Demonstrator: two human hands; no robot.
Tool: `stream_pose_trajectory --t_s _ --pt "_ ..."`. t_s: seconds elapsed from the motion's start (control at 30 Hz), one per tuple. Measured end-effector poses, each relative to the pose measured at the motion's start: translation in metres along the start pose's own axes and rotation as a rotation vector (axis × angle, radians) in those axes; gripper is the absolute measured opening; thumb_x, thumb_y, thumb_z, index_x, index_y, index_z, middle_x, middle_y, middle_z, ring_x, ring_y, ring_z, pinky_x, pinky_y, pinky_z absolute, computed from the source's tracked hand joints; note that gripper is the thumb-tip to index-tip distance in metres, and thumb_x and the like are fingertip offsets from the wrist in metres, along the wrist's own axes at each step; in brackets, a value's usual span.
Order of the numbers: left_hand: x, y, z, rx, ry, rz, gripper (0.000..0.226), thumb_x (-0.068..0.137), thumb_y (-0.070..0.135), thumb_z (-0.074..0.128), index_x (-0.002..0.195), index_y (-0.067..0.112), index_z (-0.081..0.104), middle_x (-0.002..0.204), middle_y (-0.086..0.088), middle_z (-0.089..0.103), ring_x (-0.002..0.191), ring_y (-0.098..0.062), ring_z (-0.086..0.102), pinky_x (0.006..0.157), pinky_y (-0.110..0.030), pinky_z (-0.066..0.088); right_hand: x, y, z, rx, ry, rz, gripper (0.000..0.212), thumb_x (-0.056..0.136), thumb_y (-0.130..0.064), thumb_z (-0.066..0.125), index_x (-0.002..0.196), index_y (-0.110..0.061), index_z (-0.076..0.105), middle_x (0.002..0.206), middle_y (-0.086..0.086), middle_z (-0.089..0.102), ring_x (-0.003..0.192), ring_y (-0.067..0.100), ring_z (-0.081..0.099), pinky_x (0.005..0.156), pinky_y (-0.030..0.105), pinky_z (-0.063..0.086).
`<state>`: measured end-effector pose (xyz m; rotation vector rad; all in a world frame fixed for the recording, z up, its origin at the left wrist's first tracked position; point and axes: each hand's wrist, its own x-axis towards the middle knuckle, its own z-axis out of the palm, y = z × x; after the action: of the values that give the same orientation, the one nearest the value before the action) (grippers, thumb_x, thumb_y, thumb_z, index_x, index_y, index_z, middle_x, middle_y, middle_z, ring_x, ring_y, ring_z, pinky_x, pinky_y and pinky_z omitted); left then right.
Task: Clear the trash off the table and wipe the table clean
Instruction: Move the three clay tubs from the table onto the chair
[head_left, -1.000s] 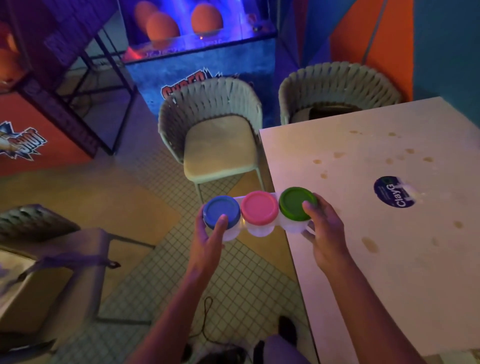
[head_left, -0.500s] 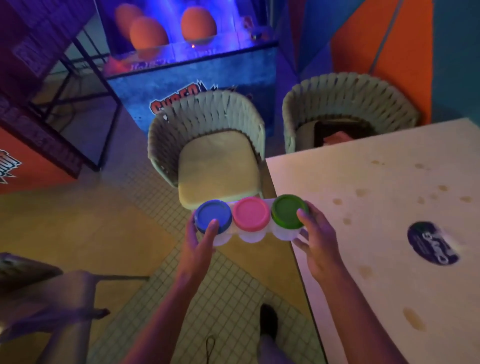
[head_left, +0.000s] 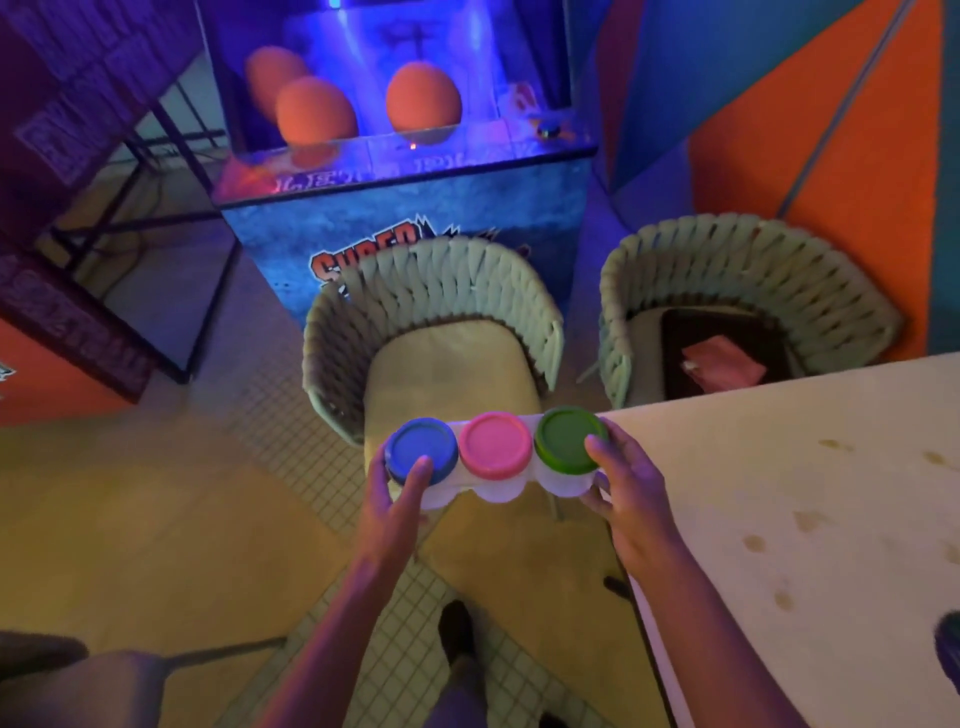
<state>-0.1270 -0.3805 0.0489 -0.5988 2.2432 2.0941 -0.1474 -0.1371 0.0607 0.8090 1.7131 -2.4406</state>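
I hold a clay tub pack (head_left: 496, 454), a white holder with blue, pink and green lids, in the air just left of the table's far-left corner. My left hand (head_left: 397, 499) grips its blue end, thumb on the blue lid. My right hand (head_left: 626, 483) grips the green end, thumb on the green lid. The pale table (head_left: 810, 519) lies to the right, dotted with several brownish stains. A dark round sticker (head_left: 948, 649) shows at the right edge of the view.
A woven chair (head_left: 441, 338) with a cream seat stands right beyond the pack. A second woven chair (head_left: 737, 291) at the table's far side holds a dark tray with a pink cloth (head_left: 724, 361). An arcade cabinet (head_left: 395, 171) with orange balls stands behind. Another chair (head_left: 78, 680) is at lower left.
I have stepped forward with the pack still held in both hands; the cream chair is closer and the table has slid right and down in view.
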Motion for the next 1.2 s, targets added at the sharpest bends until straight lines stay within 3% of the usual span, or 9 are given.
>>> stream_pose_trajectory --t_s 0.17,0.3,0.4,0.57,0.67,0.77,0.93,1.07,1.2 --pt "0.076 0.011 -0.008 0.009 -0.048 -0.049 0.047 0.078 0.064 0.065 0.122 0.053 0.055 0.125 0.012 0.064 0.111 -0.022 0.065 0.073 -0.036 0.056 0.052 -0.004 0.044 -0.035 0.068 0.011 0.032 0.09 -0.024 0.071 0.121 -0.031 0.066 0.119 0.001 0.072 0.09 0.017 0.065 0.076 0.041 0.047" --pt "0.125 0.023 -0.011 0.022 -0.11 -0.063 0.048 0.077 0.064 0.065 0.122 0.049 0.056 0.118 0.018 0.065 0.11 -0.019 0.065 0.072 -0.035 0.055 0.083 -0.006 0.072 -0.011 0.127 0.001 0.036 0.091 -0.021 0.068 0.126 -0.027 0.063 0.106 -0.002 0.072 0.085 0.011 0.066 0.073 0.036 0.052" --pt "0.159 0.025 -0.007 0.03 -0.125 -0.068 0.049 0.077 0.061 0.064 0.124 0.048 0.055 0.113 0.023 0.065 0.108 -0.016 0.065 0.072 -0.036 0.056 0.104 -0.003 0.087 -0.048 0.166 0.004 0.039 0.093 -0.02 0.067 0.13 -0.027 0.06 0.118 0.003 0.07 0.096 0.016 0.067 0.078 0.04 0.054" --pt "0.217 0.025 0.002 0.076 -0.127 -0.087 0.068 0.07 0.07 0.065 0.133 0.049 0.048 0.122 0.024 0.062 0.112 -0.012 0.063 0.077 -0.038 0.059 0.154 -0.007 0.106 -0.082 0.194 0.037 0.044 0.095 -0.018 0.064 0.137 -0.026 0.055 0.123 0.002 0.066 0.095 0.014 0.066 0.073 0.036 0.056" --pt "0.243 0.023 0.006 0.126 -0.129 -0.082 0.059 0.075 0.071 0.065 0.129 0.055 0.048 0.12 0.027 0.064 0.115 -0.011 0.063 0.094 -0.048 0.055 0.18 -0.01 0.114 -0.093 0.175 0.048 0.044 0.096 -0.014 0.062 0.138 -0.025 0.054 0.119 0.0 0.067 0.097 0.011 0.066 0.084 0.042 0.057" --pt "0.278 0.023 0.014 0.177 -0.102 -0.121 0.071 0.071 0.077 0.066 0.135 0.058 0.042 0.129 0.023 0.062 0.12 -0.013 0.061 0.101 -0.055 0.051 0.227 -0.013 0.126 -0.124 0.166 0.084 0.044 0.096 -0.01 0.061 0.135 -0.027 0.055 0.106 -0.008 0.069 0.091 0.008 0.066 0.089 0.046 0.056" --pt "0.327 0.029 0.029 0.218 -0.067 -0.167 0.082 0.068 0.073 0.072 0.14 0.053 0.04 0.133 0.02 0.06 0.121 -0.011 0.06 0.103 -0.054 0.05 0.304 -0.012 0.145 -0.191 0.117 0.127 0.042 0.094 -0.013 0.065 0.134 -0.028 0.059 0.122 -0.002 0.068 0.106 0.015 0.066 0.097 0.049 0.054" --pt "0.372 0.034 0.041 0.272 -0.038 -0.166 0.078 0.07 0.064 0.076 0.139 0.047 0.043 0.129 0.019 0.062 0.114 -0.009 0.063 0.099 -0.046 0.053 0.361 -0.013 0.157 -0.294 0.069 0.168 0.043 0.092 -0.015 0.067 0.131 -0.029 0.061 0.122 0.0 0.069 0.109 0.017 0.067 0.096 0.046 0.055" --pt "0.412 0.03 0.048 0.33 -0.015 -0.199 0.074 0.072 0.05 0.082 0.137 0.035 0.049 0.119 0.017 0.066 0.098 0.004 0.064 0.09 -0.025 0.051 0.412 0.0 0.172 -0.444 0.062 0.172 0.05 0.08 -0.023 0.069 0.129 -0.032 0.063 0.118 -0.005 0.071 0.106 0.016 0.069 0.097 0.051 0.054"
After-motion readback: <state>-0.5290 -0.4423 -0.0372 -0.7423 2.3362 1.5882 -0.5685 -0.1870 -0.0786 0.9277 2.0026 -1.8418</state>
